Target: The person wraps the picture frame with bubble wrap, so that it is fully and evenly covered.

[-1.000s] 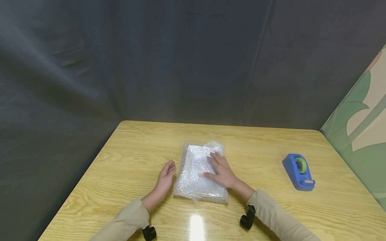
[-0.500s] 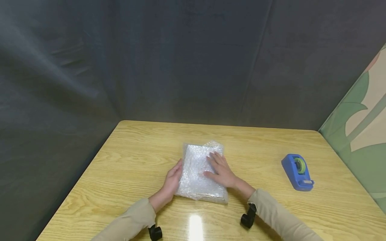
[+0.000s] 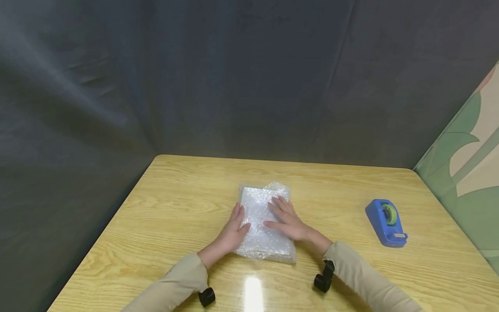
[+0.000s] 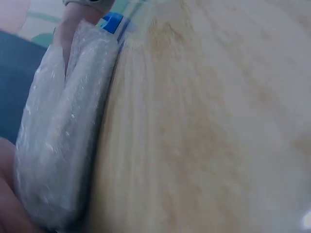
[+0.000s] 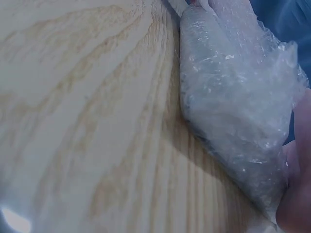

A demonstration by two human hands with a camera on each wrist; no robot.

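A flat rectangular item wrapped in bubble wrap [image 3: 257, 240] lies on the wooden table. The left hand [image 3: 231, 232] rests along its left edge, thumb on the top face and fingers fairly straight. Spread across the upper right of the wrap is the right hand [image 3: 287, 220], palm down. In the left wrist view the wrapped bundle [image 4: 63, 131] stands a little off the tabletop in thickness, with part of the left hand [image 4: 12, 204] at the lower left. The right wrist view has crumpled wrap [image 5: 238, 92] beside part of the right hand [image 5: 297, 179].
A blue tape dispenser [image 3: 386, 223] with a green-rimmed roll sits at the right of the table [image 3: 187, 182]. A dark curtain [image 3: 249, 78] hangs behind and to the left. Leaf-patterned fabric [image 3: 460, 169] is at the far right.
The left hand has moved right, from beside the wrapped item to its left edge, its thumb now on top. The right hand stays nearly still on the wrap.
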